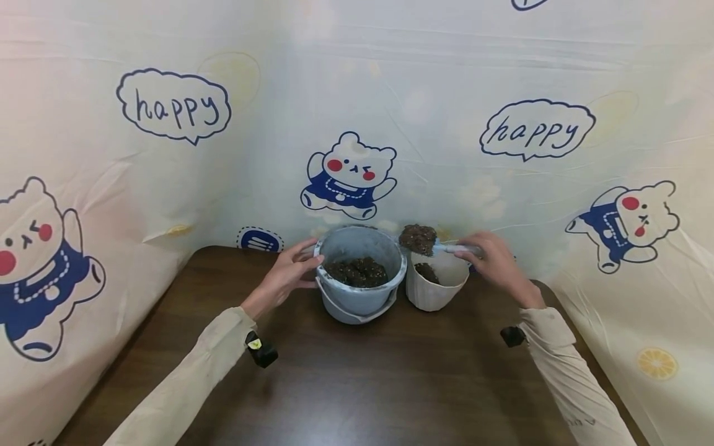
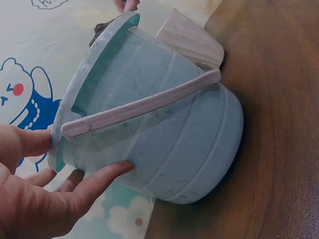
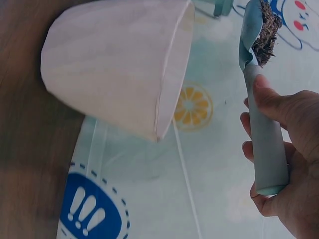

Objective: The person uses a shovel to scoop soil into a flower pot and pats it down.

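Note:
A light blue bucket (image 1: 348,305) with dark soil (image 1: 359,272) inside stands on the table. My left hand (image 1: 283,274) holds its rim at the left side, with fingers against the outer wall (image 2: 149,154). The pale bucket handle (image 2: 144,105) hangs down across the front. In my right hand (image 1: 493,260) I grip a garden trowel by its grey-blue handle (image 3: 266,134). A heap of soil (image 1: 418,240) fills the trowel's scoop, above the gap between the bucket and a white pot (image 1: 435,297). Some soil (image 1: 426,272) lies inside that pot, just right of the bucket.
The dark wooden table (image 1: 357,384) extends in front of both containers. Close behind them hangs a pale printed cloth (image 1: 268,167), which also encloses the left and right sides. Small black devices are strapped at both wrists.

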Tool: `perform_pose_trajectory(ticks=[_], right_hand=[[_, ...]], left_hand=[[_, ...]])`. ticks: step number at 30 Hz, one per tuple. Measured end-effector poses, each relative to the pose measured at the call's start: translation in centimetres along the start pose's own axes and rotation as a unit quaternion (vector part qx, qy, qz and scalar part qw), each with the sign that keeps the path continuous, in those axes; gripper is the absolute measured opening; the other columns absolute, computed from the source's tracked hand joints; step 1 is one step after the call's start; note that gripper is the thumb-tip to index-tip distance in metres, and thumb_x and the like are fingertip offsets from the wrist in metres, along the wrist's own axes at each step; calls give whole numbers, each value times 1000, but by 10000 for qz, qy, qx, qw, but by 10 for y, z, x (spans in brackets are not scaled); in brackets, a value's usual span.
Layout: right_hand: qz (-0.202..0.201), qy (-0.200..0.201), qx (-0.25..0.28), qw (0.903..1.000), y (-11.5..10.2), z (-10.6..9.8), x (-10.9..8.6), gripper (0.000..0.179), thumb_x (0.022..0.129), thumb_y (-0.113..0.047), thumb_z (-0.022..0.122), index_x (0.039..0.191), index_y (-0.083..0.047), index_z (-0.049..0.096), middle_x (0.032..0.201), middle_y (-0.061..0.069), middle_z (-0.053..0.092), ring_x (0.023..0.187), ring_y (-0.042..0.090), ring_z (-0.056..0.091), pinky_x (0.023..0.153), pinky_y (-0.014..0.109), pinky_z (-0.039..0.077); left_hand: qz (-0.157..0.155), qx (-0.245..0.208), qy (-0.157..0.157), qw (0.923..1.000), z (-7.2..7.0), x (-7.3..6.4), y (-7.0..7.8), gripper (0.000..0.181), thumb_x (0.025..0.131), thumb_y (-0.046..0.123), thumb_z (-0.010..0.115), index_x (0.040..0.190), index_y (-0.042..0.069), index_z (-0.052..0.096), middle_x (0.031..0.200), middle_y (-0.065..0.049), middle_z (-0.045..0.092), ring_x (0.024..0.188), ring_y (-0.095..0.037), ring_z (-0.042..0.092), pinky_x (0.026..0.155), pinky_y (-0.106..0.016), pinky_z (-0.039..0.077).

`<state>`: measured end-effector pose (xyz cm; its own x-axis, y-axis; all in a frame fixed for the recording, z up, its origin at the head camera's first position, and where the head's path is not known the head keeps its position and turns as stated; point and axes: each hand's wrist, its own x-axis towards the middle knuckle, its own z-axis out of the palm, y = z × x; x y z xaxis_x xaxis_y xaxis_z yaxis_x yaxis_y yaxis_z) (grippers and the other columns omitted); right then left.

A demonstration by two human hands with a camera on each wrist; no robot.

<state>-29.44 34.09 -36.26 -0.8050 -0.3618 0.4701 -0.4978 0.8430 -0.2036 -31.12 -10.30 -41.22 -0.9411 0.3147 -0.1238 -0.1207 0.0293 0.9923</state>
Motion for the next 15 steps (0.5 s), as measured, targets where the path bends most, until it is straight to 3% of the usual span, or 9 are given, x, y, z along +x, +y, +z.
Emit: perform_pose_trajectory(ticks=[9,12,15], right_hand=[[59,221,-381,9990,22,-17,-16,13,89,-6,82,100,2,78,91,17,74,86,38,64,72,51,48],[54,445,-687,9966,24,-16,-24,15,85,-5,84,97,0,78,86,14,69,84,36,59,69,48,38],[-203,826,-1159,9896,23,-9,-31,18,83,-5,86,98,0,77,85,15,65,83,39,55,67,49,31]], left_hand=[[32,-76,-55,10000,5,2,0,65,110,20,56,167,14,25,168,-24,29,148,-43,41,99,-51,59],[25,-143,-15,9999,7,1,0,65,110,20,56,167,15,25,167,-24,29,148,-43,42,98,-47,60],[-21,-182,86,9998,8,0,-1,64,110,20,57,167,16,27,167,-23,31,147,-41,43,98,-45,61]])
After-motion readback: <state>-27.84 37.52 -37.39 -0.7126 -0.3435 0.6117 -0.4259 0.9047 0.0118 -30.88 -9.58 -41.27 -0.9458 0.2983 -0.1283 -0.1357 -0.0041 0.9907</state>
